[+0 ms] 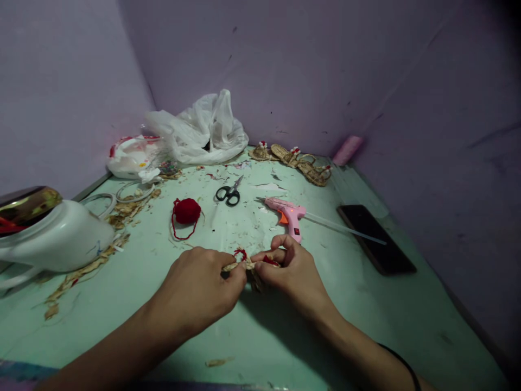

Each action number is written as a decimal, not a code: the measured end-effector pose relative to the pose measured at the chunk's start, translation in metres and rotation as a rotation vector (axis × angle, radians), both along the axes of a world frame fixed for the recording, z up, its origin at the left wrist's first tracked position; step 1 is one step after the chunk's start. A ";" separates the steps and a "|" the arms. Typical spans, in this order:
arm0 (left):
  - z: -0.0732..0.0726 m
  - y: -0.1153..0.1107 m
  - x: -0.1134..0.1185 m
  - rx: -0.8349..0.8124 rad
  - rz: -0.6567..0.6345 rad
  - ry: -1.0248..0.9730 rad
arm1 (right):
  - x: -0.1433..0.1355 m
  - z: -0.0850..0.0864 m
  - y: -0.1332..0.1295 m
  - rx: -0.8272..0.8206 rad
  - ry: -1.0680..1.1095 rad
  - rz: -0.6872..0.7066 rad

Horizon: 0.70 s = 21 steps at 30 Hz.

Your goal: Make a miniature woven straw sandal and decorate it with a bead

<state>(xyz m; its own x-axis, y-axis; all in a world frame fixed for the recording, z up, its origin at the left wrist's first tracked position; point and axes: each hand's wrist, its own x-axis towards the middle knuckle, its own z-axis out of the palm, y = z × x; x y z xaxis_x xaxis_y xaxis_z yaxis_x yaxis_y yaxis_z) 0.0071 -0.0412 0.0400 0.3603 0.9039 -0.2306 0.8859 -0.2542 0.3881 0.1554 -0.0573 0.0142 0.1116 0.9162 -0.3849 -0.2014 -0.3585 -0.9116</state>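
Note:
Between my hands, over the pale green table (260,336), is a small braided straw piece (249,265) with red yarn on it. My left hand (203,279) pinches its left end between thumb and fingers. On the right side, my right hand (295,271) grips the piece near a bit of red yarn. Its lower part is partly hidden by my fingers. A pink glue gun (287,213) with a clear glue stick lies just beyond my right hand. Black-handled scissors (230,194) and a red yarn ball (187,211) rest farther back.
A white pot (77,239) stands at the left beside straw scraps (122,214). White plastic bags (203,130) fill the back left. Small woven straw pieces (313,171) sit at the back, and a dark phone (376,239) lies at the right.

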 end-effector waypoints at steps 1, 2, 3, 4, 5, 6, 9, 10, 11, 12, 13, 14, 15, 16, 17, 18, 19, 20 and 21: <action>0.000 0.000 0.000 0.000 -0.003 -0.002 | 0.000 0.001 0.000 -0.003 -0.003 -0.006; 0.000 0.000 0.000 -0.003 -0.004 -0.002 | -0.001 0.001 0.000 -0.005 -0.005 -0.010; 0.001 0.000 0.000 -0.007 -0.004 -0.002 | -0.001 0.002 0.000 -0.006 -0.006 -0.010; 0.001 0.000 0.000 -0.009 -0.003 -0.001 | -0.002 0.002 0.000 -0.006 -0.005 -0.009; 0.001 0.000 0.000 -0.010 -0.001 0.001 | -0.002 0.003 0.000 -0.005 -0.003 -0.009; 0.001 0.000 0.000 -0.006 0.004 0.005 | -0.002 0.003 0.000 -0.003 -0.002 -0.010; 0.001 0.000 0.001 0.006 0.015 0.020 | -0.002 0.002 0.000 -0.009 -0.005 -0.010; 0.001 0.000 0.001 0.008 0.016 0.022 | -0.002 0.002 0.000 -0.009 -0.008 -0.005; 0.001 0.000 0.002 0.009 0.015 0.021 | -0.001 0.001 0.000 -0.009 -0.013 0.001; 0.001 0.000 0.002 0.009 0.014 0.019 | -0.001 0.001 0.001 -0.004 -0.014 0.007; 0.001 0.000 0.002 0.008 0.016 0.017 | -0.001 0.000 0.001 0.005 -0.013 0.009; 0.001 0.000 0.002 0.007 0.017 0.016 | -0.001 0.000 0.001 0.014 -0.011 0.008; 0.000 0.000 0.002 0.006 0.019 0.015 | -0.001 0.000 0.001 0.020 -0.007 0.007; 0.000 0.000 0.002 0.008 0.020 0.014 | -0.001 0.000 0.001 0.022 -0.002 0.008; -0.001 0.000 0.002 0.012 0.019 0.011 | -0.001 0.000 0.001 0.022 0.007 0.010; -0.001 0.000 0.001 0.020 0.021 0.007 | -0.001 0.000 0.001 0.021 0.016 0.013; -0.001 0.000 0.001 0.028 0.021 0.002 | -0.001 0.000 0.001 0.018 0.025 0.016; -0.001 0.000 0.001 0.035 0.020 -0.003 | 0.000 0.000 0.002 0.014 0.035 0.018; -0.001 -0.001 0.001 0.038 0.021 -0.003 | 0.000 0.000 0.002 0.012 0.044 0.018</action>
<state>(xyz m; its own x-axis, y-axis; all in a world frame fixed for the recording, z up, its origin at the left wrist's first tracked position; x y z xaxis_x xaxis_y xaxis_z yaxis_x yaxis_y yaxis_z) 0.0081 -0.0417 0.0394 0.3419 0.9193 -0.1948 0.8900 -0.2502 0.3812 0.1558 -0.0555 0.0143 0.0782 0.9225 -0.3781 -0.2349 -0.3515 -0.9062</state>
